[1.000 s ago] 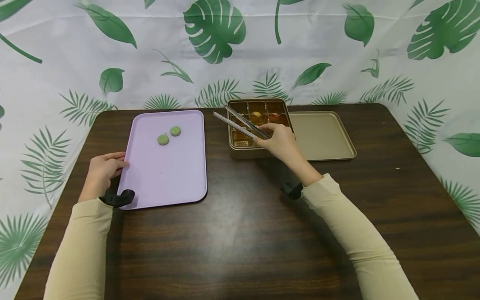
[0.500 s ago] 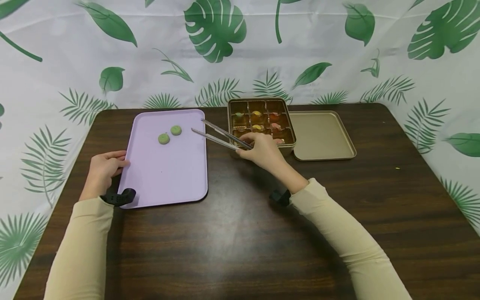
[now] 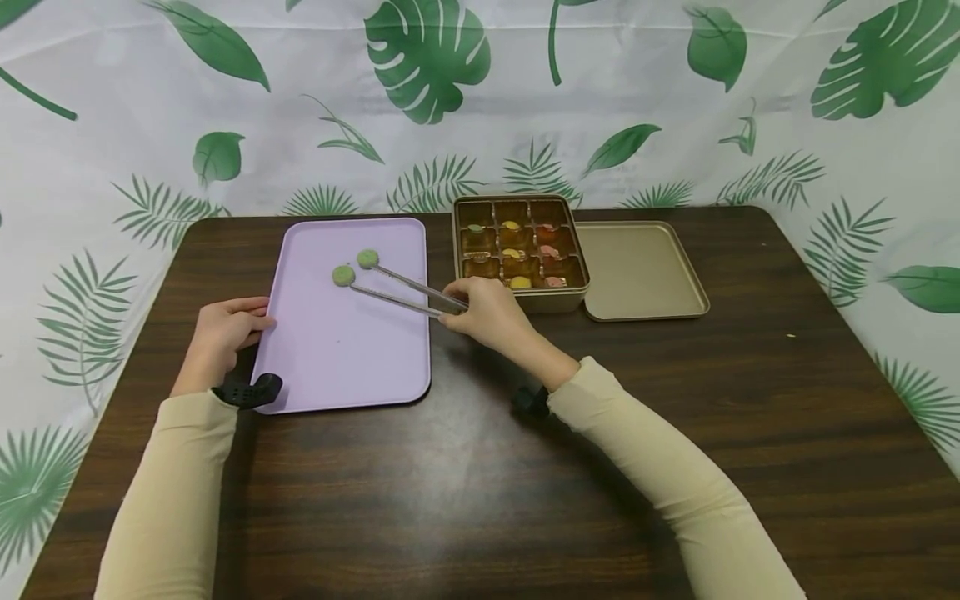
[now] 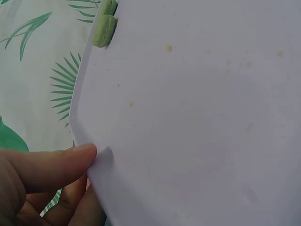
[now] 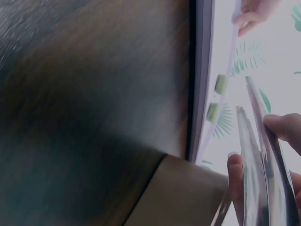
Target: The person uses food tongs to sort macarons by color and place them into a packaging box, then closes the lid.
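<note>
My left hand [image 3: 228,333] pinches the left edge of a lilac tray [image 3: 337,367], thumb [image 4: 70,165] on top and fingers beneath. Two green macarons [image 3: 343,275] lie on the tray's far half, standing out as small rounds in the head view. Metal tongs [image 3: 397,298] are gripped in my right hand [image 3: 491,312], which is over the table between tray and box. The tongs' arms are spread and reach over the tray; their tips appear right by the macarons in the head view. Whether they touch cannot be told. The right wrist view shows the tongs [image 5: 263,160] held between thumb and fingers.
Behind my right hand stands a gold tin [image 3: 551,302] with a compartmented insert; several compartments hold yellow, pink and green pieces. Its flat gold lid [image 3: 645,275] lies to the right. A patterned leaf cloth [image 3: 300,100] hangs behind the dark wooden table [image 3: 465,483]. Crumbs [image 4: 169,48] dot the tray.
My right hand has carried the tongs leftward from over the tin to over the tray. The tray has slid slightly right along with my left hand and the macarons.
</note>
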A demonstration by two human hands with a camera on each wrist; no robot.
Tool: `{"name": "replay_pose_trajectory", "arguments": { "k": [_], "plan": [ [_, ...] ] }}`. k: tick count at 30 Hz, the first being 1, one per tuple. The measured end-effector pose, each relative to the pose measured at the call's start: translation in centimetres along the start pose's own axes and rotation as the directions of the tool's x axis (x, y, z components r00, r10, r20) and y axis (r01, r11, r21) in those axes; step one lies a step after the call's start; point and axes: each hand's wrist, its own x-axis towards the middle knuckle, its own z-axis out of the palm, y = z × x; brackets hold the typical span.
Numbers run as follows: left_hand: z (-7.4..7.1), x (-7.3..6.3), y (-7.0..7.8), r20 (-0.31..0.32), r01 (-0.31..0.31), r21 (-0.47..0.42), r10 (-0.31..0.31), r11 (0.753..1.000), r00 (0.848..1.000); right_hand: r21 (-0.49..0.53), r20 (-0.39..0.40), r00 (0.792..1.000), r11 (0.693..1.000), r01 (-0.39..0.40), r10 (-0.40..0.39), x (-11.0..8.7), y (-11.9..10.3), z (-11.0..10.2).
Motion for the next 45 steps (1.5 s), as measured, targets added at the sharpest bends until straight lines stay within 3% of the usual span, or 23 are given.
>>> {"name": "replay_pose_trajectory", "arguments": {
  "k": [10,21,32,45],
  "plan": [
    [0.9,-0.1,0.6,0.024,-0.034,0.050,0.033,0.998,0.999,-0.024,-0.010,1.000,1.000,-0.016,0.016,0.6,-0.9,1.5],
    [2.1,-0.1,1.2,0.065,-0.083,-0.025,0.084,0.996,0.994,-0.043,-0.043,0.998,0.998,-0.036,0.035,0.6,-0.7,2.1],
    [2.6,0.1,1.4,0.070,-0.057,0.001,0.057,0.998,0.996,-0.120,-0.081,0.997,0.992,-0.027,0.017,0.4,-0.8,2.9],
    [2.6,-0.1,1.6,0.067,-0.034,0.011,0.033,0.999,0.997,-0.117,-0.095,0.995,0.993,0.003,-0.014,0.5,-0.7,3.1]
  ]
}}
